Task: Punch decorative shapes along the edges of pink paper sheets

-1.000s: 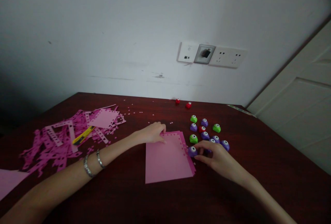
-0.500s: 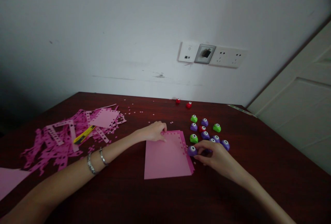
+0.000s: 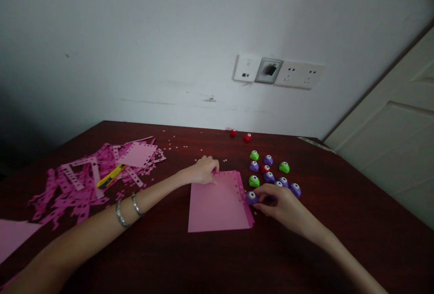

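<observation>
Thumb and forefinger of a right hand (image 3: 281, 204) close around a purple punch (image 3: 251, 198), a rounded, plastic-looking piece topped by a white knob with a dark centre, at the right edge of a stack of pink paper (image 3: 219, 206). The wrist is low, the forearm slanting in from the lower right. The left hand (image 3: 203, 170), fingers curled and thumb on the top sheet, lies over the stack's far left corner; whether it pinches the paper or merely presses it cannot be told. Two silvery bracelets (image 3: 121, 213), one of them textured, circle the outstretched left forearm.

Small print on the wall plate (image 3: 298, 74), beyond the right hand, is too small to read. Just past that hand sits a cluster of similar pieces, among them a green punch (image 3: 254, 182) and a red punch (image 3: 265, 169); two smaller red pieces (image 3: 247, 138) stand farther off, near the wall (image 3: 169, 49).

Well to the left of the left hand, a tangled heap of pink paper strips (image 3: 74, 194), pierced with rows of holes, bears a yellow-and-black cutter (image 3: 111, 176) and a sheet with punched edges (image 3: 139, 154). Tiny paper bits (image 3: 173, 137) speckle the dark, reddish-brown tabletop (image 3: 162, 258) beyond the left hand. Another pink sheet (image 3: 15, 238) lies outside the left forearm.
</observation>
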The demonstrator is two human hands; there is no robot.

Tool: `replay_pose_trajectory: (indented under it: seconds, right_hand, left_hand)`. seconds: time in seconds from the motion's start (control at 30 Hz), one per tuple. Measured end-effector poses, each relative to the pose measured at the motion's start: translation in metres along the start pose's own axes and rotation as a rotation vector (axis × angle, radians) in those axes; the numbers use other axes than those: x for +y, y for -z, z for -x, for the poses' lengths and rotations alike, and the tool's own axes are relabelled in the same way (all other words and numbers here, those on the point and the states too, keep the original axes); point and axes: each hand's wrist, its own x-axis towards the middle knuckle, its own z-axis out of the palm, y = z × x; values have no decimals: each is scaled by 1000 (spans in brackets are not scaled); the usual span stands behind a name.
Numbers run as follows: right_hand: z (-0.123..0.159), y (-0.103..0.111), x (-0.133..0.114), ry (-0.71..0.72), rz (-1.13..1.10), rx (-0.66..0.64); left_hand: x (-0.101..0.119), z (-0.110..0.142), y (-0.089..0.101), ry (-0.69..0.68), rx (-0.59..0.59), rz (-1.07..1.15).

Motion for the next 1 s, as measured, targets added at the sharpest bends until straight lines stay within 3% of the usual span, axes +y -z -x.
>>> replay_pose_trajectory:
  seconds: [0.23,0.37,0.63,1.0]
  right_hand:
    - [0,1,2,2,-3,-24]
    - [0,4,2,0,-8,-42]
    - [1,10,6,-19,-115,-40]
    - [-1,4,11,-23,-178,-71]
  left_hand:
    - [-8,-6,-1,-87,5,152]
    - [-14,-8,7,-118,-57,344]
    - [-26,-6,20,-82,-142,650]
    - [-39,-15,9,-33,-187,614]
